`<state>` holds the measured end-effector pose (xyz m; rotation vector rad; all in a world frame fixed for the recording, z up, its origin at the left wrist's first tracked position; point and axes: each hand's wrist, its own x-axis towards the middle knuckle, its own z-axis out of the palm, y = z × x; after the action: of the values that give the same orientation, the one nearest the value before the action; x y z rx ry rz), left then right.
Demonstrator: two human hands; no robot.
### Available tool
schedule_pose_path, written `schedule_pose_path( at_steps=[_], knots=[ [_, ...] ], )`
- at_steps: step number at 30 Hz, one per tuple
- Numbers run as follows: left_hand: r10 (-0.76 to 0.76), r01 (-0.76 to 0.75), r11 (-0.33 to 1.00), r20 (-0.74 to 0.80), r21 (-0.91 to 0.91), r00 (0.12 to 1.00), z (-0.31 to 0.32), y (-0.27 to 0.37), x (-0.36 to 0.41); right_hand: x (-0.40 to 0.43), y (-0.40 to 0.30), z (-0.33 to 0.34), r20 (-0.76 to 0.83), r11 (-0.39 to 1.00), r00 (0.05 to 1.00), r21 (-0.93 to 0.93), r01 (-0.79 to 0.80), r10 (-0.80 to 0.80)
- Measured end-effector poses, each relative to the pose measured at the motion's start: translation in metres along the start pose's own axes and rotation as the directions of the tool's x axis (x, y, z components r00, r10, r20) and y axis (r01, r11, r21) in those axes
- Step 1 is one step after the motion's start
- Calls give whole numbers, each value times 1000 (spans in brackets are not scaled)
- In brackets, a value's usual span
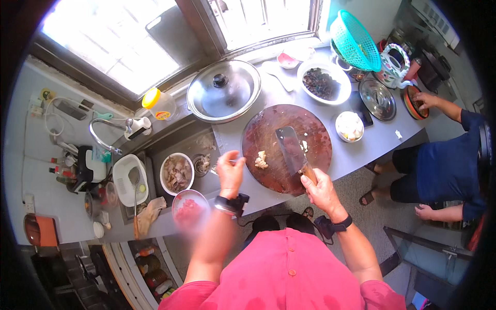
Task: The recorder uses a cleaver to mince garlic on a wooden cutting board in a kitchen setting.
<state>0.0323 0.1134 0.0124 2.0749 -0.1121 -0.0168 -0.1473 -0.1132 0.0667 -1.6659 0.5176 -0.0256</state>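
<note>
A cleaver (288,149) lies across the round wooden chopping board (267,124), its wooden handle held in my right hand (321,192). To the left of the blade sits a small heap of chopped pale food, perhaps garlic or ginger (261,159). Small pale pieces (305,145) lie to the blade's right. My left hand (231,170) is raised at the board's left edge with its fingers curled apart, holding nothing. Near my left forearm stands a bowl of pink raw meat (190,211), partly blurred.
A bowl of meat pieces (177,173) stands in the sink (155,149). A lidded pan (224,91), a bowl of dark fungus-like food (321,83) and a small bowl of white pieces (349,126) surround the board. At right, another person (445,166) reaches into a reddish pot (414,102).
</note>
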Motion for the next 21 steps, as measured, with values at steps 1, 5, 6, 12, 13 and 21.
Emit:
schedule_pose_path(
  at_steps=[1, 5, 6, 12, 13, 21],
  knots=[
    [-32, 33, 998, -35, 45, 999, -9, -16, 5, -2, -5, -1, 22, 998, 999, 36, -45, 44],
    [-40, 35, 966, 12, 255, 999, -22, -40, 15, -1, -4, -5, 22, 996, 998, 65, -66, 65],
    [-38, 34, 966, 11, 256, 999, -24, -47, 18, -2, -5, -5, 23, 996, 998, 67, -64, 63],
    [250, 61, 688, -316, 723, 915, -34, -84, 28, -11, -10, -13, 9, 995, 997, 60, -81, 80],
    [362, 34, 642, -342, 766, 867, -32, -83, 30, -11, -9, -14, 0, 991, 996, 96, -89, 89],
    [-391, 429, 782, -180, 452, 903, -47, -94, 46, -4, -1, -5, 130, 988, 980, 1, -152, 151]
  ],
)
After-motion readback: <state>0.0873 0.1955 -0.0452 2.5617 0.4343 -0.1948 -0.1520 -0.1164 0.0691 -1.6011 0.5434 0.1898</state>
